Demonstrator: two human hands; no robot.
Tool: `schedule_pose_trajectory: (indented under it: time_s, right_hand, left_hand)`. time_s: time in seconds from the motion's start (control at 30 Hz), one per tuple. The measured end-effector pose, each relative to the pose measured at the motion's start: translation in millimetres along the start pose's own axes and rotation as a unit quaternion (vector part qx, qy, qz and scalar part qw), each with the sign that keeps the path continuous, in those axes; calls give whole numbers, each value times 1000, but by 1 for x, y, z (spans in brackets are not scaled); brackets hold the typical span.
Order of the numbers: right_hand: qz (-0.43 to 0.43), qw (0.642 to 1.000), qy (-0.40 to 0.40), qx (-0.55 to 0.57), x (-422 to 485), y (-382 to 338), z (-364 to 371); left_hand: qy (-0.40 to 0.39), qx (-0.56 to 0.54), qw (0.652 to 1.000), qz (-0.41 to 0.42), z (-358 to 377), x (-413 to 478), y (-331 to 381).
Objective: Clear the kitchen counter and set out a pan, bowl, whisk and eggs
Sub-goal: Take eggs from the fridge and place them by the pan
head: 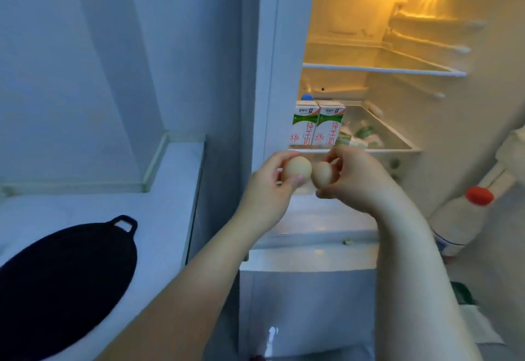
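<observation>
Beige left egg (pixel 297 171) pinched by L hand (pixel 264 190); right egg (pixel 322 175) by R hand (pixel 359 180); both adjacent, fridge (pixel 377 69) open.

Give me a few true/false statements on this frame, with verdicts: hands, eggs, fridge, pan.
1. The left hand holds a pale brown egg. True.
2. The right hand is empty. False: it holds a second pale brown egg.
3. Two white-and-green milk cartons stand side by side on a shelf in the open white fridge. True.
4. The black round pan lies inside the fridge. False: it lies on the white counter, left of the fridge.
5. The white plastic bottle in the fridge door has a blue cap. False: the cap is red.
</observation>
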State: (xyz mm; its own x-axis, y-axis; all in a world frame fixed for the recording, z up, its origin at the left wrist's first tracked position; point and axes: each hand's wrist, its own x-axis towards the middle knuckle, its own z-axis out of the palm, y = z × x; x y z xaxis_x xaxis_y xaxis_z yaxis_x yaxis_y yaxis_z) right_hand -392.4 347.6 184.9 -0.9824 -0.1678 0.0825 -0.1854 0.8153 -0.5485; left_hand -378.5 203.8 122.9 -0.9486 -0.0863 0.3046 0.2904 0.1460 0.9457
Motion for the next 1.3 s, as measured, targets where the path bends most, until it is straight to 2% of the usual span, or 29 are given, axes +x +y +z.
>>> schedule_pose_trajectory:
  time_s: [0.27, 0.4, 0.57, 0.73, 1.03, 1.2, 1.3]
  right_hand:
    - [-87, 994, -67, 2, -2, -57, 64]
    - [-137, 985, -107, 14, -2, -106, 118]
    - [-182, 964, -181, 69, -11, -169, 180]
    - [-211, 928, -282, 122, -23, -227, 244]
    - [-234, 837, -481, 115, -74, -291, 366]
    - [-249, 840, -475, 80, -110, -301, 434]
    - [-255, 847, -461, 75, -126, -297, 465]
  left_hand:
    - [126, 64, 989, -45, -80, -43, -11]
    - [226, 39, 970, -85, -137, -75, -22]
    - [309, 23, 939, -148, -205, -116, -35]
    - [400, 37, 898, -178, -269, -158, -50]
    - [521, 115, 801, -271, -343, -256, -86]
    - [572, 109, 747, -321, -364, -300, -112]
    - [578, 136, 714, -371, -375, -319, -129]
